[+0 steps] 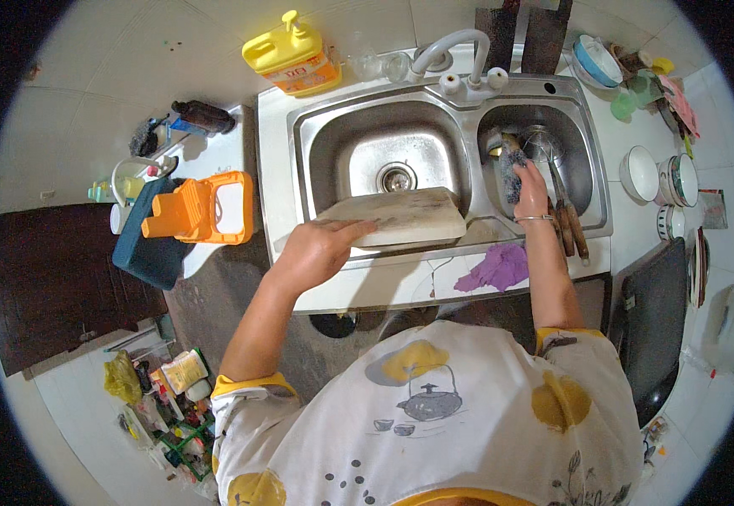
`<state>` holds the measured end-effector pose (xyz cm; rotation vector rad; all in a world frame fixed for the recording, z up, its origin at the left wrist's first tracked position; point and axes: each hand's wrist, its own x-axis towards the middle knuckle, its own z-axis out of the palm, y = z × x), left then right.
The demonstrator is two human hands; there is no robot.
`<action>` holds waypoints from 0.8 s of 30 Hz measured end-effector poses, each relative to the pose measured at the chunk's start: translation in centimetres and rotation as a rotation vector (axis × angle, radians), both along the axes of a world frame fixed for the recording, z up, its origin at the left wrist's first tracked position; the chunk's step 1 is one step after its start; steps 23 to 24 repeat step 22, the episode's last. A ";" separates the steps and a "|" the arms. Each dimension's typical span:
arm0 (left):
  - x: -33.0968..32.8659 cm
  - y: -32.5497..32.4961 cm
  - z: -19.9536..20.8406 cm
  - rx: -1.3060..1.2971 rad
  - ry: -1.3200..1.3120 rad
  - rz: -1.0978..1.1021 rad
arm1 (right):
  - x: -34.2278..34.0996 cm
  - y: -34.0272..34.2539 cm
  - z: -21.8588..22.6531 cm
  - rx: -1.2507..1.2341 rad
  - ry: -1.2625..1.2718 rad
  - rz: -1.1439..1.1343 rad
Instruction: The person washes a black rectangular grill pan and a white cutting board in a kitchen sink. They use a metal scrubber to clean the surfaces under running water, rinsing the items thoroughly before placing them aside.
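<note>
My left hand grips the left front part of a thick, stained white cutting board, its fingers lying over the top face. The board rests across the front edge of the large sink basin. Inside the small right basin, my right hand is closed on a dark grey, speckled scouring pad. Close by in that basin are a round wire strainer and some utensils whose brown wooden handles lean over the front rim.
A white faucet rises behind the basins, with a yellow pump jug at its left. A purple cloth lies on the front counter edge. Bowls stand at the right. An orange plastic holder sits at the left.
</note>
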<state>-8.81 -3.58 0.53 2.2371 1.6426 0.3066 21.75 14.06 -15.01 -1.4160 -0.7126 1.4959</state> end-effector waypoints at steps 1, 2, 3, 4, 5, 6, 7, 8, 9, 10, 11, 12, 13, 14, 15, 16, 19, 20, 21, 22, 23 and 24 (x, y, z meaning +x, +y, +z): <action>0.2 0.4 0.3 -0.004 0.052 0.001 | -0.3 0.1 0.3 0.004 0.004 0.031; 0.2 0.6 0.3 0.000 0.031 0.020 | -0.4 0.0 -0.1 0.111 -0.028 0.103; 0.1 0.8 0.3 0.006 0.009 0.039 | -0.6 -0.4 -1.2 0.218 -0.059 0.175; -0.1 1.1 0.3 0.015 -0.010 0.055 | -1.6 -0.6 0.3 0.155 -0.009 0.167; -0.3 1.3 -0.1 0.012 -0.056 0.090 | -2.6 -0.9 1.8 0.093 0.042 0.155; -0.2 1.7 0.1 0.013 -0.062 0.108 | -3.2 -1.3 0.8 0.337 -0.172 0.186; -0.3 1.9 0.3 0.008 -0.064 0.137 | -4.7 -2.8 4.1 0.263 0.044 0.194; -0.3 2.3 0.4 0.005 -0.064 0.163 | -5.5 -3.7 5.1 0.456 -0.131 0.243; -0.5 2.5 0.3 -0.004 -0.056 0.184 | -6.6 -4.7 6.7 0.635 -0.213 0.264; -0.5 2.9 0.2 0.004 -0.045 0.181 | -7.3 -5.3 7.8 0.811 -0.301 0.278; -0.6 3.4 0.2 0.012 -0.035 0.178 | -7.5 -4.6 6.8 0.789 -0.334 0.281; -0.6 3.9 0.1 0.020 -0.024 0.175 | -8.0 -3.6 4.7 0.765 -0.366 0.285; -0.6 4.1 0.0 0.014 -0.019 0.174 | -8.1 -3.2 2.8 0.737 -0.396 0.292; -0.5 4.3 0.0 0.015 -0.017 0.171 | -7.5 -3.2 1.3 0.611 -0.385 0.334; -0.7 4.7 0.0 0.025 -0.013 0.171 | -6.6 -2.8 0.1 0.494 -0.372 0.376; -1.1 5.4 0.0 0.046 -0.009 0.168 | -5.7 -1.6 -0.5 0.388 -0.361 0.412; -2.1 4.9 0.8 0.084 0.117 0.279 | -3.3 0.3 1.9 0.479 -0.352 0.216; -3.0 4.5 1.5 0.183 0.125 0.324 | -3.1 0.9 5.3 0.437 -0.309 0.242; -3.9 3.7 1.9 0.120 0.126 0.443 | -3.2 1.2 6.5 0.503 -0.253 0.255; -4.5 3.3 2.3 0.136 0.125 0.461 | -3.3 1.5 7.2 0.560 -0.197 0.274; -4.5 3.3 2.3 0.136 0.125 0.461 | -3.3 1.5 7.2 0.560 -0.197 0.274; -4.5 3.3 2.3 0.136 0.125 0.461 | -3.3 1.5 7.2 0.560 -0.197 0.274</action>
